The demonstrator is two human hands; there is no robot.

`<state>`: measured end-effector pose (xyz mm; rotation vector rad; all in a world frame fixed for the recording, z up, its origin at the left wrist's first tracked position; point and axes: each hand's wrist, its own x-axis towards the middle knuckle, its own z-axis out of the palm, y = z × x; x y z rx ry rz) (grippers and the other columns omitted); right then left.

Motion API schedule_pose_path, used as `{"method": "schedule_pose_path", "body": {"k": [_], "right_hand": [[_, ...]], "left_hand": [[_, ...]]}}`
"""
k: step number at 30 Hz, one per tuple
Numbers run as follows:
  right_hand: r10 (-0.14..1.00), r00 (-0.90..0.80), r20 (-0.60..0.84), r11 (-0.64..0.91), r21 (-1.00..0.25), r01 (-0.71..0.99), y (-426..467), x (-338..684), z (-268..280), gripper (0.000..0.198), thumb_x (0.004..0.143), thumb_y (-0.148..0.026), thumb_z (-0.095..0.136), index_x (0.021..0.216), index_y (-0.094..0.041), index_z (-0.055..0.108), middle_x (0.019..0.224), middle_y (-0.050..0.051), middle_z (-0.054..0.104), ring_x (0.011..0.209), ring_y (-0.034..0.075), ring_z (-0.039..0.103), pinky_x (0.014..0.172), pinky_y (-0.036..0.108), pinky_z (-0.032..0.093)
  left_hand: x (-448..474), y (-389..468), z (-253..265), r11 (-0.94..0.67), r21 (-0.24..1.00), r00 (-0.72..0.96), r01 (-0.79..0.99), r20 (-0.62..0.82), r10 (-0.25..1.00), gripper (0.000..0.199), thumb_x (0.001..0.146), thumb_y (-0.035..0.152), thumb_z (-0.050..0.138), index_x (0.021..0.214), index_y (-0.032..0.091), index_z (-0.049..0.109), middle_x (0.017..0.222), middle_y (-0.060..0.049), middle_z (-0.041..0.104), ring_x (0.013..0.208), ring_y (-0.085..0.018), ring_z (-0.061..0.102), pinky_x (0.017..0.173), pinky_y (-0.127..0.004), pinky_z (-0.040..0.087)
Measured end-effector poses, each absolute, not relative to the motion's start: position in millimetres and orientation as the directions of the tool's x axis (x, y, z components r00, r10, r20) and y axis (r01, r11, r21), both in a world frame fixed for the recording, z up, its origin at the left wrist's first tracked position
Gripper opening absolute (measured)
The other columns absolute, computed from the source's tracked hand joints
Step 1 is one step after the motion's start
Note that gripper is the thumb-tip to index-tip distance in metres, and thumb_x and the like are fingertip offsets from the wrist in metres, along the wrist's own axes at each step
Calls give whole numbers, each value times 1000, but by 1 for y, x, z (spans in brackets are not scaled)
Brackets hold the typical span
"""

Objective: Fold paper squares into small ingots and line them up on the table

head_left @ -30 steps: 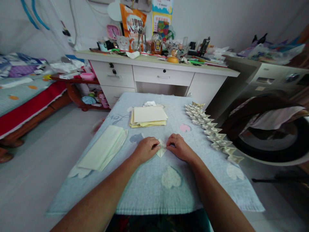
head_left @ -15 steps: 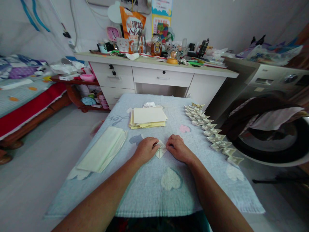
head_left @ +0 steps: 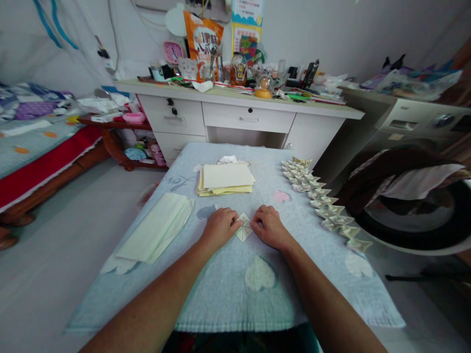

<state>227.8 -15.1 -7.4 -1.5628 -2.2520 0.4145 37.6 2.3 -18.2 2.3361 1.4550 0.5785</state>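
Cornerwise, folded paper [head_left: 243, 229] (diamond-like), tip toward cloth's near hem [head_left: 228, 325]

Soft, cool, rather dim light spreads evenly, palest on the tablecloth [head_left: 221, 294] at lower centre, where shadows are faint; a grey one fills the desk recess [head_left: 245, 136]. Wide-angle distortion stretches the washing machine [head_left: 415, 115] at right; the bed [head_left: 40, 147] at far left looks smeared, creases on the folded paper square [head_left: 243, 232] soft
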Motion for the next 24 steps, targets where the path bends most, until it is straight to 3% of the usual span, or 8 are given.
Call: {"method": "schedule_pose_path", "body": {"k": [12,24], "right_hand": [[971,-198,136,236,-390,890,-15,218,-14,19,84,-27,61,68,-17,63,86,6,56,87,21,45,74,32,29],[976,-173,130,206,-315,927,-18,213,-14,20,88,-27,55,71,-18,62,92,9,56,88,22,45,75,34,31]], "left_hand": [[38,-1,-16,-333,442,301,833,143,943,19,78,37,66,75,20,58,68,1,60,67,-16,54,61,-26,30],[35,-1,-16,-348,491,321,799,143,936,7,80,27,62,78,20,59,67,1,61,66,-15,55,61,-25,31]]}}
